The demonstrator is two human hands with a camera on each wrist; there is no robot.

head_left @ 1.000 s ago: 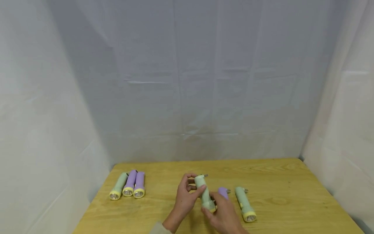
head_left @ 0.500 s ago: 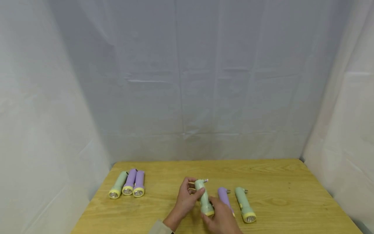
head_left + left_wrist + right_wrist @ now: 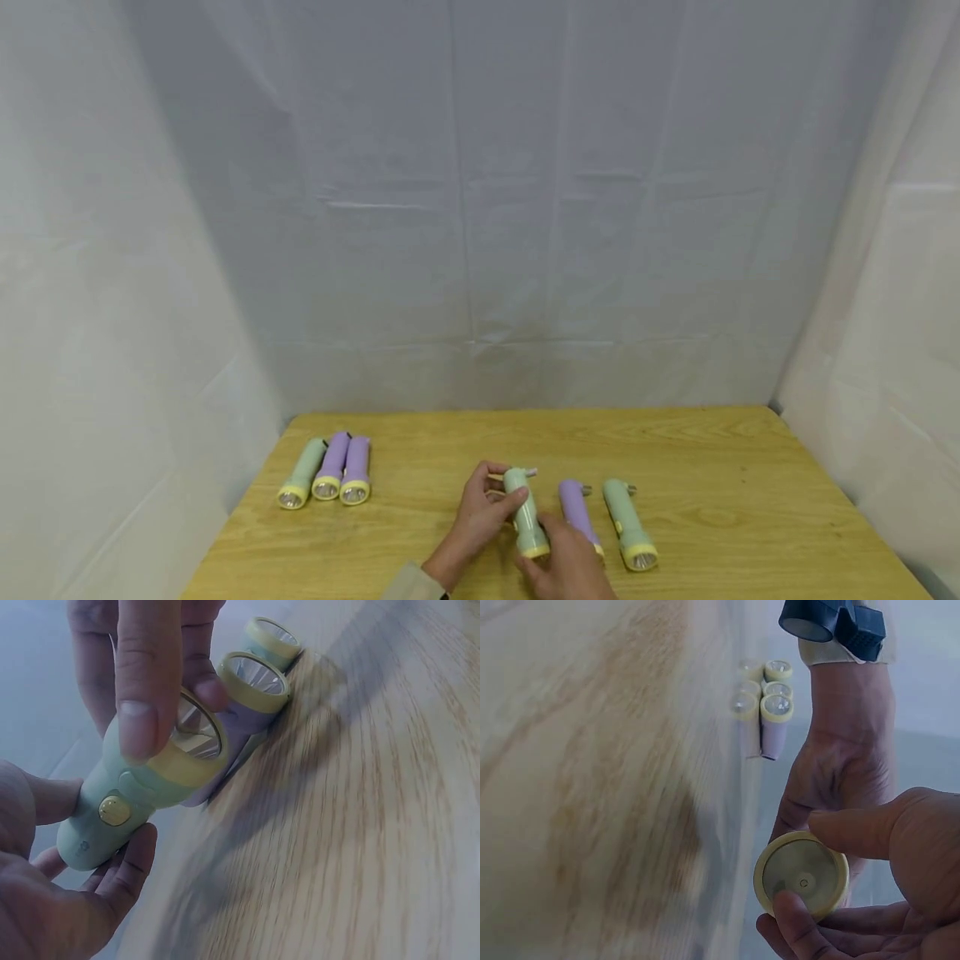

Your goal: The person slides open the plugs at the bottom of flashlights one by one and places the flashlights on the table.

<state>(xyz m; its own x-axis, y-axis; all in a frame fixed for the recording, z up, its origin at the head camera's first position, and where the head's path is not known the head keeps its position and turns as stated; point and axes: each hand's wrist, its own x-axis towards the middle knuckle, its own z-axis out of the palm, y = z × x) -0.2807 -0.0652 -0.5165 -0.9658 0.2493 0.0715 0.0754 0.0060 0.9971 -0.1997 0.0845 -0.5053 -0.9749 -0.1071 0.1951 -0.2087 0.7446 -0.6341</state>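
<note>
A pale green flashlight (image 3: 527,515) with a yellow head rim is held between both hands, its tail with a small metal piece pointing away. My left hand (image 3: 474,518) grips the body near the tail, thumb on top. At the head end, my right hand (image 3: 568,562) pinches the rim between thumb and fingers. The left wrist view shows the yellow switch button (image 3: 115,811) on its side. In the right wrist view the round lens (image 3: 801,877) faces the camera, a fingertip over its edge. Just right of my right hand lies a purple flashlight (image 3: 576,504), partly hidden.
Another green flashlight (image 3: 627,525) lies farther right on the wooden table (image 3: 735,500). At the left side, a green flashlight (image 3: 305,467) and two purple flashlights (image 3: 334,458) lie together, lenses toward me. Pale sheeting (image 3: 480,250) hangs behind the table and on both sides.
Both hands have lowered the green flashlight slightly toward the table's near side. More of the purple flashlight beside my right hand now shows. The other flashlights have stayed in place.
</note>
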